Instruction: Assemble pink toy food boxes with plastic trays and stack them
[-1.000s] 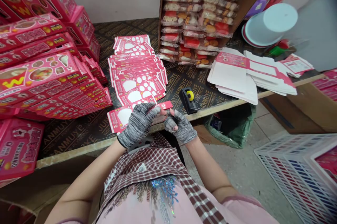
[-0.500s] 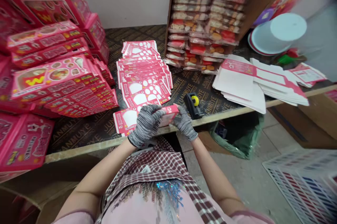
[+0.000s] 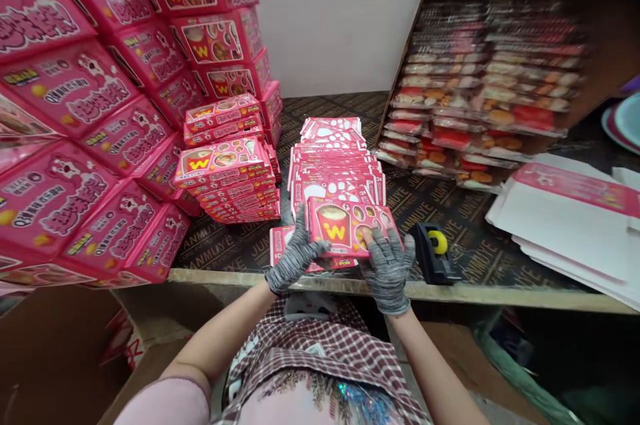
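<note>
Left hand [image 3: 296, 257] in a grey knit glove, closed around the left end of a box [image 3: 345, 225]; right hand [image 3: 389, 270], also gloved, closed on the lower right corner of the same box. Box pink, apparently fully formed, with a yellow W and food pictures on the top face, held at lower centre of the frame near the front of the table. Beneath it and the left hand, a partly hidden pink blank [image 3: 283, 245]. Just beyond, at centre, flat pink die-cut blanks [image 3: 336, 162] in overlapping rows, a sizeable supply. Just left of these, a low pile of finished boxes [image 3: 225, 175]; at upper left, a far larger wall of boxes [image 3: 95, 92]. At right edge, more flat sheets [image 3: 565, 225], white side up.

Dark plywood table [image 3: 465, 238] printed with repeated lettering, with a pale wooden edge strip [image 3: 465, 293]. Just right of the right hand, a black tape dispenser [image 3: 434, 253] with a yellow core. At upper right, a carton of shrink-wrapped packs [image 3: 485, 78]; at far right, stacked plates [image 3: 623, 122]. At top centre, a white wall [image 3: 340, 12]. Below the table, a cardboard carton [image 3: 55, 352] at lower left; at lower centre, a checked apron [image 3: 313, 352].
</note>
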`<state>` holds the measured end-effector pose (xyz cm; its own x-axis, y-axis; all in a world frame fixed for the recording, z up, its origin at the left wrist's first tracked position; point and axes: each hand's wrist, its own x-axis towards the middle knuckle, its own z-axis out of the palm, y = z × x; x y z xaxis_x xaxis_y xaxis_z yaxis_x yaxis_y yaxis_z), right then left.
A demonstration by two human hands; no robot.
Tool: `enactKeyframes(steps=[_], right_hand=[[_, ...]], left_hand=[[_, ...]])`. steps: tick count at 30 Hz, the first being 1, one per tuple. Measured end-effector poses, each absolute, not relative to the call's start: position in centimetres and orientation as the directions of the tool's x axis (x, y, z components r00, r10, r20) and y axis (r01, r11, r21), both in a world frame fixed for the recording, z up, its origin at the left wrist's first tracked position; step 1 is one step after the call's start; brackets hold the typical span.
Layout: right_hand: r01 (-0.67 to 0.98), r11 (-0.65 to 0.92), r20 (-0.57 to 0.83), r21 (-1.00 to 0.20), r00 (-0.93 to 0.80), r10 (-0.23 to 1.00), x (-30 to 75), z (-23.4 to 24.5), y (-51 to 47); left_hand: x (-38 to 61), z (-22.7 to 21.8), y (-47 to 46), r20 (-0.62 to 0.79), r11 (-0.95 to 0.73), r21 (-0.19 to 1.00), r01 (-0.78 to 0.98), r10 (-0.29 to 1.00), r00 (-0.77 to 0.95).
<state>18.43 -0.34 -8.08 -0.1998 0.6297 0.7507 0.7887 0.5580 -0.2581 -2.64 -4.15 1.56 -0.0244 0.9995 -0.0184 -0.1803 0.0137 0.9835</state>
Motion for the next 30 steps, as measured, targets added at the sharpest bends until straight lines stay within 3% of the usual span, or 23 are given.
enactKeyframes(steps=[4, 7, 9, 15, 18, 19, 20, 22, 23, 25, 27, 28, 30], right_hand=[[0.89, 0.353, 0.665, -0.288, -0.079, 0.743, 18.7, -9.0, 0.0], [0.863, 0.356, 0.585, -0.359, -0.089, 0.806, 20.1, -12.1, 0.4], [0.843, 0.353, 0.51, -0.405, -0.112, 0.853, 20.8, -15.0, 0.4], [0.797, 0.28, 0.303, -0.535, -0.128, 0.944, 20.6, -19.8, -1.1], [0.678, 0.212, 0.23, -0.704, -0.066, 0.971, 19.9, -19.0, -0.3], [0.609, 0.175, 0.197, -0.774, -0.032, 0.98, 19.6, -18.5, 0.5], [0.533, 0.127, 0.155, -0.837, 0.008, 0.988, 19.2, -18.0, 1.6], [0.401, -0.001, 0.036, -0.916, 0.085, 0.996, 18.3, -17.1, 4.3], [0.352, -0.079, -0.041, -0.933, 0.115, 0.993, 17.8, -16.7, 5.6], [0.312, -0.171, -0.138, -0.934, 0.127, 0.982, 16.9, -15.9, 8.0], [0.314, -0.191, -0.161, -0.93, 0.118, 0.98, 16.2, -15.2, 9.4], [0.322, -0.178, -0.149, -0.93, 0.114, 0.982, 16.0, -14.9, 9.8], [0.345, -0.148, -0.123, -0.927, 0.093, 0.988, 15.6, -14.2, 9.8]], left_hand=[[-10.2, 4.6, -2.6, 0.215, -0.202, 0.976, 0.077, 0.937, -0.274], [-18.5, 7.1, -1.1, 0.478, -0.307, 0.848, 0.432, 0.795, -0.372], [-23.8, 8.4, -0.3, 0.556, -0.255, 0.766, 0.59, 0.724, -0.408], [-30.8, 10.3, -0.4, 0.653, 0.053, 0.628, 0.777, 0.506, -0.563], [-27.7, 8.1, -0.5, 0.792, 0.169, 0.507, 0.845, 0.295, -0.534], [-25.6, 6.6, -0.3, 0.804, 0.138, 0.474, 0.87, 0.335, -0.492], [-23.0, 4.7, 0.0, 0.791, 0.065, 0.458, 0.887, 0.427, -0.439], [-17.3, 0.2, 0.7, 0.542, -0.112, 0.422, 0.899, 0.827, -0.151], [-14.4, -2.1, 1.1, 0.44, -0.193, 0.415, 0.889, 0.898, -0.01], [-9.6, -6.5, 1.9, 0.289, -0.267, 0.404, 0.875, 0.945, 0.155], [-6.7, -9.8, 2.5, -0.056, -0.242, 0.3, 0.923, 0.961, 0.27], [-6.0, -11.0, 2.7, -0.157, -0.24, 0.271, 0.932, 0.945, 0.289], [-5.6, -12.5, 2.9, -0.252, -0.232, 0.244, 0.942, 0.922, 0.293]])
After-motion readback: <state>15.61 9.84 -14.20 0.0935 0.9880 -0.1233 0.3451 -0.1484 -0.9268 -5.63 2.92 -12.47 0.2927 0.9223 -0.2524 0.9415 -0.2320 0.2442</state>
